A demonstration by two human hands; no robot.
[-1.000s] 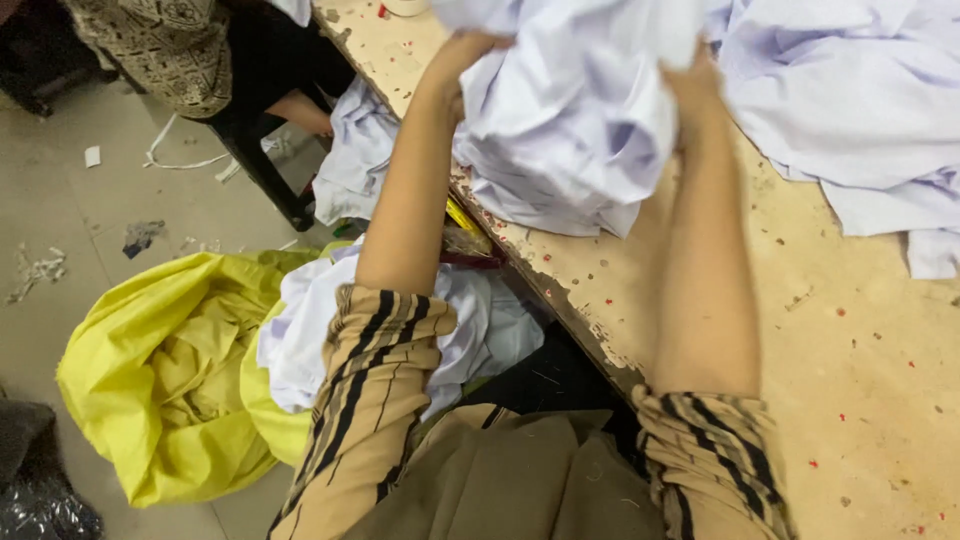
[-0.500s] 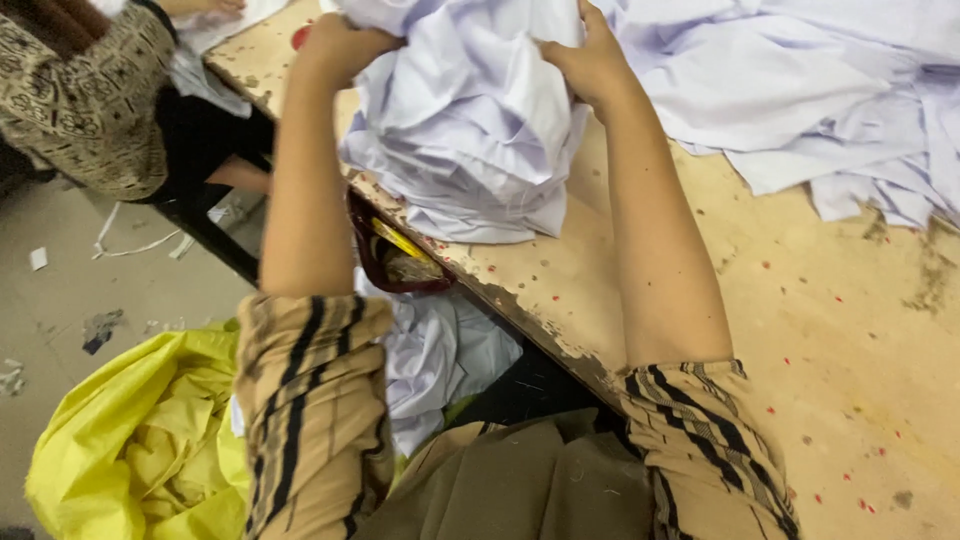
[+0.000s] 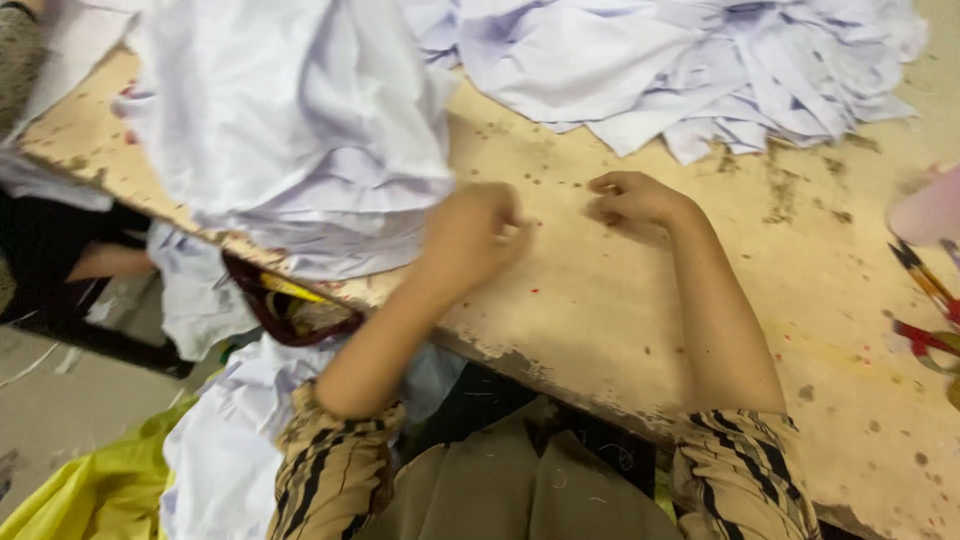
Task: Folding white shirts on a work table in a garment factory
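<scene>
A big bundle of pale lilac cloth (image 3: 300,140) lies on the worn wooden table (image 3: 640,330), hanging over its left edge. Just right of the bundle, my left hand (image 3: 480,235) is curled into a loose fist above the bare tabletop, with nothing visible in it. A short way to its right, my right hand (image 3: 632,200) rests on the table with its fingers curled in, holding nothing that I can see. Both forearms are bare, and striped sleeves are pushed up near my elbows.
A second heap of pale cloth pieces (image 3: 700,70) covers the table's far side. Red-handled scissors and pencils (image 3: 930,310) lie at the right edge beside a pink object (image 3: 925,210). Below the table are a dark red pouch (image 3: 285,310), white cloth (image 3: 230,440) and a yellow bag (image 3: 90,490). Another person's arm (image 3: 100,262) shows at left.
Both hands have let go of the cloth bundle, which now rests on the table's left side. My hands have drawn back to the bare wood, and the view has swung right.
</scene>
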